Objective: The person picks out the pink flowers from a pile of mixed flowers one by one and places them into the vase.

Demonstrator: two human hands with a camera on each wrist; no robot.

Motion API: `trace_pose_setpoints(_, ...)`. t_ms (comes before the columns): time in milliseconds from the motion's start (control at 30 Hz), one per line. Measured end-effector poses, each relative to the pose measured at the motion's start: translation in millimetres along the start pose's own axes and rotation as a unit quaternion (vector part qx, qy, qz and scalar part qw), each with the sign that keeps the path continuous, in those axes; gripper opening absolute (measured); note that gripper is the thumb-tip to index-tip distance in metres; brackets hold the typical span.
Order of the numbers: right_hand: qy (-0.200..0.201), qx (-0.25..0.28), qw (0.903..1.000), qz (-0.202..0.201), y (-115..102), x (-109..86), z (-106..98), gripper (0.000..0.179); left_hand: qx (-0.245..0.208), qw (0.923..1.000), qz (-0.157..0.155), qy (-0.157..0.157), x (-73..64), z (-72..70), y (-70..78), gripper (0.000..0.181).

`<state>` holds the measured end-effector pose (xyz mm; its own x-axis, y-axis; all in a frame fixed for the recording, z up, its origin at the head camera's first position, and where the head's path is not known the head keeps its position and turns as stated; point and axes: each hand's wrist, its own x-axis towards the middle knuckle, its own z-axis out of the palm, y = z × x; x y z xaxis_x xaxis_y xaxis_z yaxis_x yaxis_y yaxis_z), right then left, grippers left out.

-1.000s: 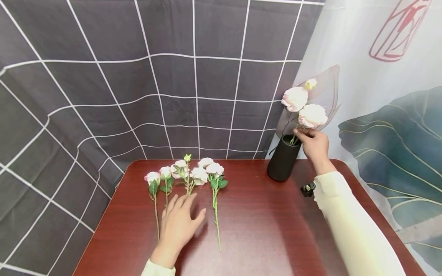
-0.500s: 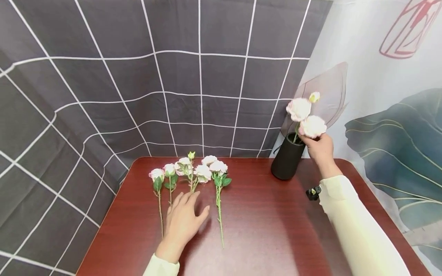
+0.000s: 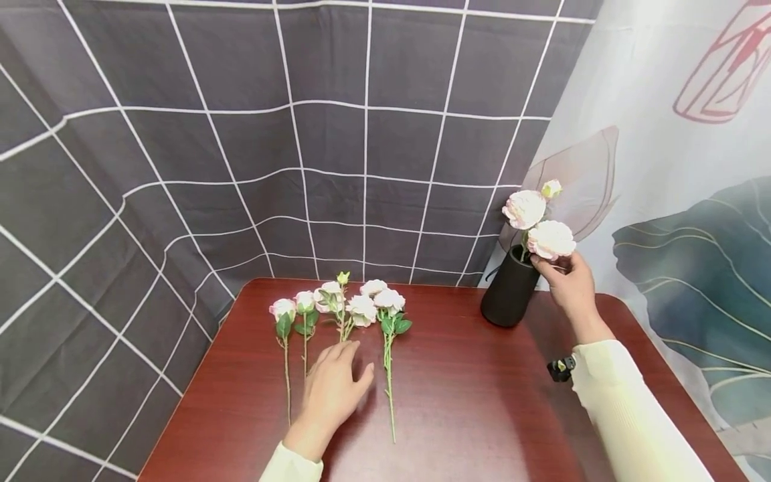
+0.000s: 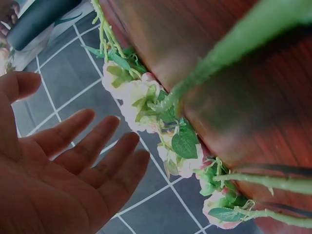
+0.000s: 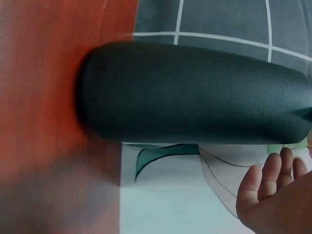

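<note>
A black vase stands on the table at the right, holding a flower spray with two pale pink blooms and a small yellowish bud. Just under the lower bloom, at the vase's mouth, my right hand pinches the stem. In the right wrist view, its curled fingers show beside the vase's rim; the stem there is mostly hidden. My left hand hovers palm down over the flower stems at left centre, fingers relaxed and holding nothing. Pale roses lie beyond its fingertips in the left wrist view.
Several flower stems lie side by side on the red-brown table, blooms toward the back edge; one stem lies right of my left hand. A dark gridded curtain hangs behind, with a pale printed curtain at the right.
My right hand has lowered the flower spray deeper into the vase, so the blooms sit nearer its rim. The left hand stays over the stems; the head view has shifted slightly.
</note>
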<state>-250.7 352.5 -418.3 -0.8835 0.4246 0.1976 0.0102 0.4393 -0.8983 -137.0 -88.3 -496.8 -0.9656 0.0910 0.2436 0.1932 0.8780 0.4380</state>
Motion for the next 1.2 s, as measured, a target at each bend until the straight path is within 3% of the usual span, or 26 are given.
trace_pose_setpoints(100,0.007,0.085,0.9944,0.063,3.9,-16.7,3.9,0.041,-0.006,0.9998,-0.014,-0.013,1.4,1.1,3.9,0.052)
trace_pose_setpoints(200,0.017,0.155,0.9804,0.121,7.9,-39.1,13.7,0.039,-0.009,0.9994,-0.028,-0.020,4.8,0.8,8.6,0.050)
trace_pose_setpoints(300,-0.029,0.148,0.9799,0.130,10.2,-62.6,29.5,0.038,-0.006,0.9995,-0.024,-0.020,9.2,-2.9,11.6,0.046)
trace_pose_setpoints(400,-0.102,0.131,0.9787,0.121,7.1,-83.8,44.9,0.042,-0.014,0.9996,-0.009,-0.022,18.7,0.1,14.7,0.041)
trace_pose_setpoints(467,-0.150,0.116,0.9748,0.118,4.2,-98.1,54.6,0.049,-0.017,0.9997,0.007,-0.017,28.7,17.4,8.9,0.037)
trace_pose_setpoints(533,-0.188,0.108,0.9691,0.118,2.0,-112.6,64.7,0.054,-0.020,0.9996,0.013,-0.016,41.5,47.7,-4.1,0.035)
trace_pose_setpoints(633,-0.232,0.104,0.9597,0.119,1.9,-132.7,78.8,0.057,-0.023,0.9991,-0.008,-0.035,60.9,90.8,-21.2,0.039)
trace_pose_setpoints(700,-0.254,0.110,0.9533,0.121,3.9,-144.8,87.6,0.058,-0.026,0.9976,-0.032,-0.055,70.7,104.0,-23.3,0.039)
trace_pose_setpoints(767,-0.273,0.116,0.9468,0.124,6.3,-154.5,92.9,0.060,-0.026,0.9957,-0.046,-0.077,80.2,105.5,-17.4,0.039)
trace_pose_setpoints(967,-0.320,0.126,0.9296,0.133,8.9,-177.5,100.2,0.064,-0.017,0.9935,-0.043,-0.104,102.6,106.2,-11.0,0.060)
trace_pose_setpoints(1200,-0.352,0.136,0.9172,0.127,7.0,-191.6,101.6,0.068,-0.023,0.9845,-0.075,-0.157,110.6,101.2,-4.2,0.060)
